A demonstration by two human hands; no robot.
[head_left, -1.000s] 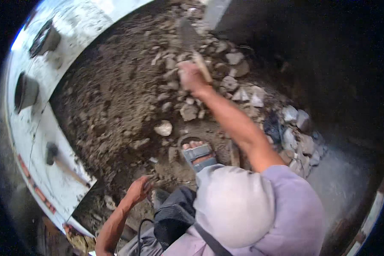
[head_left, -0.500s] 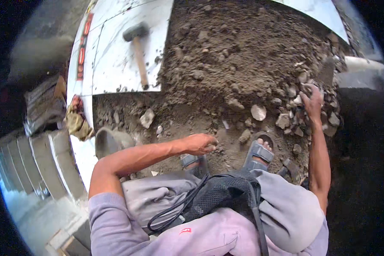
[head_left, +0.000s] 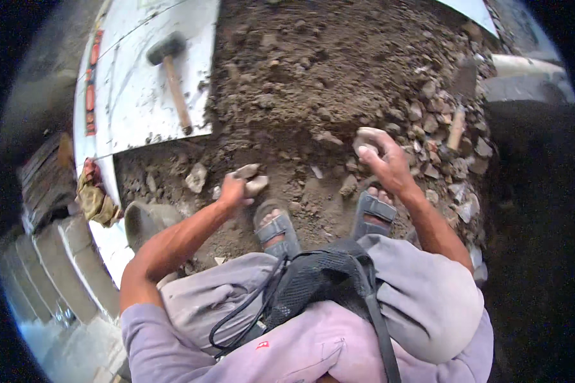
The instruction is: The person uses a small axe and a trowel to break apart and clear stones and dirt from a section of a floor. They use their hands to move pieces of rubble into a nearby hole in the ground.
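Observation:
My left hand is closed on pale stone chunks above my left sandal. My right hand curls its fingers over what looks like a stone, just above my right sandal. To its right, a trowel with a wooden handle and metal blade lies among broken rubble. Loose brown soil spreads in front of me.
A rubber mallet lies on white tiles at upper left, beside an orange-red level-like strip. A bucket, a dirty cloth and stacked grey blocks are at left. A pale pipe is upper right.
My right hand has let go of the trowel and moved left and nearer, now curled over a stone. My left hand has shifted and now grips stones. My view has turned leftward.

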